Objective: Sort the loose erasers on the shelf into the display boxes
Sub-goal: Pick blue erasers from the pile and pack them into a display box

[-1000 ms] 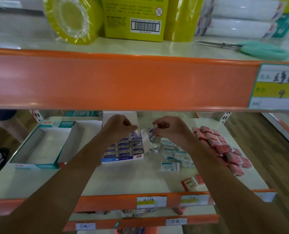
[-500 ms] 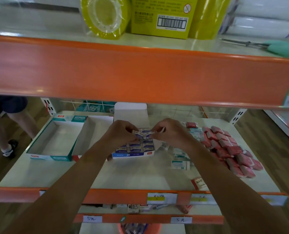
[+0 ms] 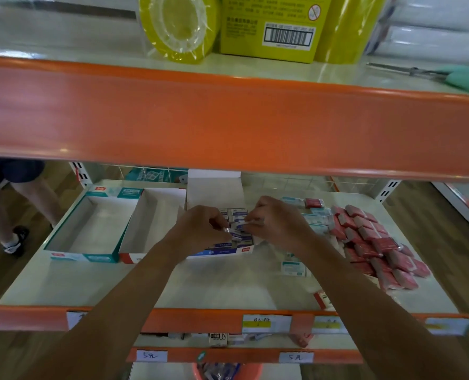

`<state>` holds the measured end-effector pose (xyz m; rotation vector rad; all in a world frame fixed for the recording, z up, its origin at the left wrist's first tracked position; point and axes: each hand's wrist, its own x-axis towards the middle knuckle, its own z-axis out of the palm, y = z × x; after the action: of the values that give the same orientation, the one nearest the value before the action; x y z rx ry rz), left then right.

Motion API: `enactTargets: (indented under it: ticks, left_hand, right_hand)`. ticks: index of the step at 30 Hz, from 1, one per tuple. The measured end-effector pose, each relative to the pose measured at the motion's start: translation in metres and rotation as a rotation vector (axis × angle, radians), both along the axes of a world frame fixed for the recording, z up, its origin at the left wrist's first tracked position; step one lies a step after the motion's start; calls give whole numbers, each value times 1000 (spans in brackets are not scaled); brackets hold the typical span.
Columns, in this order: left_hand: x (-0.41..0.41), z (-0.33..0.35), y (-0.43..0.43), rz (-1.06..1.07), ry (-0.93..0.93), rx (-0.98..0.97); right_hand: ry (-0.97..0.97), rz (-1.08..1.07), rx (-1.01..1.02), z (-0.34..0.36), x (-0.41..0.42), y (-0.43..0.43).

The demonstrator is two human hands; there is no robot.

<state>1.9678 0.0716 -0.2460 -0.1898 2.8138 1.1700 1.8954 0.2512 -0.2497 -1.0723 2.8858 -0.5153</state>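
Glossy cream shelf; cardboard display boxes; shiny plastic-wrapped red erasers; wood floor.

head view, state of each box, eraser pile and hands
teal-edged white cardboard box, open, empty
red-edged white cardboard box, open, empty
blue-fronted cardboard box, flap up, partly filled
red-wrapped erasers, loose pile on shelf
teal-label erasers, loose on shelf
left hand, pinches a small blue-label eraser
right hand, pinches a second eraser

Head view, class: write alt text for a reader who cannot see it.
Left hand and right hand pinch small erasers over a part-filled blue box. An empty teal box and red box stand to its left; loose red erasers and teal erasers lie on the shelf to its right.
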Motion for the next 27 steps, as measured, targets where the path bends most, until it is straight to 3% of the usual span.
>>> enactTargets:
  ticks: [5,14,20,27]
  left_hand:
    - [0,-2,2,3,35,-60]
    - [-1,-10,14,-19,127,-146]
    - [-7,-17,23,-16,198,-308]
    - [-9,-20,24,-2,186,-305]
  right_hand:
    - [69,43,36,-4,1,-3]
    - [-13,95,-9,-4,2,3]
    - [-177,78,-69,-3,3,11]
    - [-96,38,-99,-6,5,6]
